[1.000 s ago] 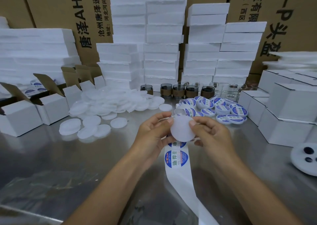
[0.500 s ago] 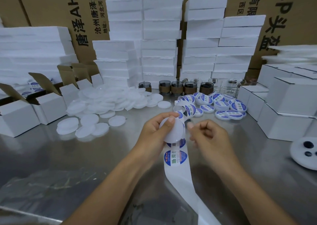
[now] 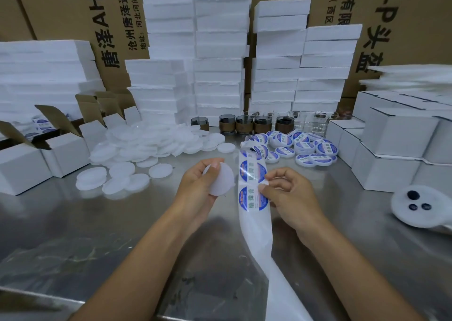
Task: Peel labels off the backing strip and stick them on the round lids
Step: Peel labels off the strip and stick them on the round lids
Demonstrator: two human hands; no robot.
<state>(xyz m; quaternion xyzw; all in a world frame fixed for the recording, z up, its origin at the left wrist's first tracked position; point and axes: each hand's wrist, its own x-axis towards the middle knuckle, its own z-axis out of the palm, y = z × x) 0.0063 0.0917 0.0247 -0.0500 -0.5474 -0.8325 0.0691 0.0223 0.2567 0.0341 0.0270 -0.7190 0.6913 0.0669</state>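
partway, i judge: labelled lids [image 3: 305, 147] heaped beyond the backing strip [image 3: 256, 235], many blank lids [image 3: 151, 144] left of it; left hand [image 3: 198, 186] grips a blank lid [image 3: 223, 181] beside it, right hand [image 3: 291, 193] pinches its next label [image 3: 253, 198].

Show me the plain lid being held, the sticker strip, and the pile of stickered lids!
plain lid [image 3: 224, 183], head view, on its white face.
backing strip [image 3: 256, 232], head view, on the bare white part below the labels.
labelled lids [image 3: 303, 147], head view, on one lid mid-pile.

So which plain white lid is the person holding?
The lid gripped in the left hand, beside the label strip; the other plain lids lie heaped on the table.
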